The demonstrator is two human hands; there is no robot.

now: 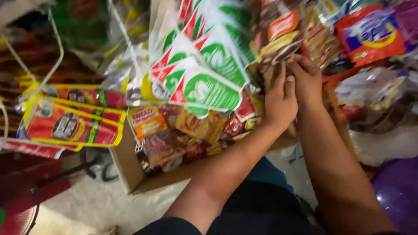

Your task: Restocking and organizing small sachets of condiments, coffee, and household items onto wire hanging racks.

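Head view gives me the whole stall, and the biggest thing under me is the cardboard box [130, 174] on the floor, below and to the left of my left hand [281, 102], stuffed with mixed snack packets. Above that hand and to its left hangs a fan of green, white and red sachet strips [204, 65], overlapping like shingles. Well off to the left of both hands dangle red and yellow sachet strips [72, 124]. Up and to the right of my right hand [307, 78] sits an orange and blue packet [374, 32] among other bags, and a purple balloon-like shape [398, 191] lies low beside my right forearm. Smallest and most to the point, the strip of brown and orange packets [278, 32] hangs directly above both hands; the fingertips of each are pinched onto its lower edge, left hand flat with fingers up, right hand curled in beside it, the two touching. I judge the step in hand is working that strip at its bottom end, separating or fixing a packet. The next move, I reckon, calls for a steady two-handed pinch and a short controlled pull so the neighbouring strips aren't dragged along.
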